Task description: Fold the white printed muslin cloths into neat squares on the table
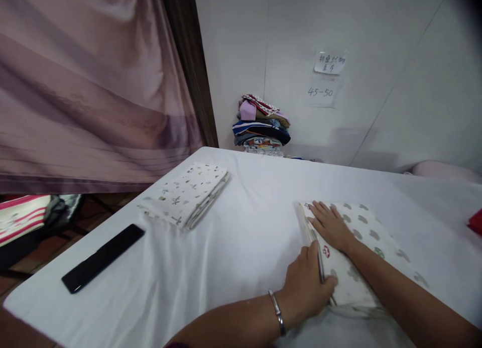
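Observation:
A folded white cloth (361,242) with grey mushroom-like shapes and a few red and green ones lies on the right half of the white-covered table (241,222). At its left edge is my left hand (307,282), a silver bracelet on the wrist. The thumb rests on the cloth and the fingers close around the layered edge. My right hand (331,225) lies flat on top near the far left corner, fingers spread. Across the table to the left sits a second folded white cloth (188,192) with small grey prints; neither hand touches it.
A black flat phone-like object (103,257) lies near the table's left edge. Beyond the far edge, folded textiles (261,124) are stacked against the wall. A pinkish curtain (86,87) hangs at left, and something red (476,222) shows at far right.

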Motion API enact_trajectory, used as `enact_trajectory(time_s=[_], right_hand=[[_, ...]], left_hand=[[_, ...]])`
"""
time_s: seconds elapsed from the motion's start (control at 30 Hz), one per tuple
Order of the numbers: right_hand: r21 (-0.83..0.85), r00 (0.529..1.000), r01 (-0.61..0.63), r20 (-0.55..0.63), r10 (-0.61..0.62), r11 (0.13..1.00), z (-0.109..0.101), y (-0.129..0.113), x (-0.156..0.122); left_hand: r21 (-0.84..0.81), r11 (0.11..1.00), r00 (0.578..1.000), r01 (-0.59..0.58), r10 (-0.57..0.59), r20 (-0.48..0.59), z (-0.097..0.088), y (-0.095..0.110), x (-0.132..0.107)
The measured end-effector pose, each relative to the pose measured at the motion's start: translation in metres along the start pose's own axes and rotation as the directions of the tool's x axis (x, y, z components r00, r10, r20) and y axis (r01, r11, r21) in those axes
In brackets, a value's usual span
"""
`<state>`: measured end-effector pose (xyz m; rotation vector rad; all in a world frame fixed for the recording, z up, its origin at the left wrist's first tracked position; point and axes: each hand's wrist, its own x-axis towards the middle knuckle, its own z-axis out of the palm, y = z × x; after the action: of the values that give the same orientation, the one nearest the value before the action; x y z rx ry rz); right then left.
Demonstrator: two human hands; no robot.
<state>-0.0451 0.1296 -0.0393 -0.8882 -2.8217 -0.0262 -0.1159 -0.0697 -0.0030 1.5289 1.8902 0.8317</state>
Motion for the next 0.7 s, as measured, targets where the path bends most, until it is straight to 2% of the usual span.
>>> enact_trajectory(time_s=[0.17, 0.27, 0.37, 0.5, 0.7], right_hand=[[0.019, 1.0, 0.008, 0.01, -0.008, 1.0, -0.005, 0.0, -0.002], [0.038, 1.0, 0.003, 0.016, -0.004, 0.999, -0.007, -0.001, -0.001], [0.052, 0.999, -0.004, 0.032, 0.002, 0.999, -0.009, 0.0, 0.001], [0.087, 0.992, -0.037, 0.121, 0.027, 0.996, -0.012, -0.001, 0.003], [0.023, 0.998, -0.035, 0.053, 0.034, 0.999, -0.009, -0.009, 0.002]], left_hand=[[0.238, 0.963, 0.992, -0.126, 0.119, 0.042, -0.002, 0.003, -0.003], [0.336, 0.922, 0.979, -0.194, 0.161, 0.122, 0.0, 0.005, -0.006], [0.367, 0.886, 0.953, -0.283, 0.216, 0.212, 0.004, 0.007, -0.009], [0.392, 0.864, 0.942, -0.315, 0.233, 0.242, 0.007, 0.008, -0.011], [0.412, 0.858, 0.946, -0.307, 0.228, 0.231, 0.008, 0.007, -0.01]])
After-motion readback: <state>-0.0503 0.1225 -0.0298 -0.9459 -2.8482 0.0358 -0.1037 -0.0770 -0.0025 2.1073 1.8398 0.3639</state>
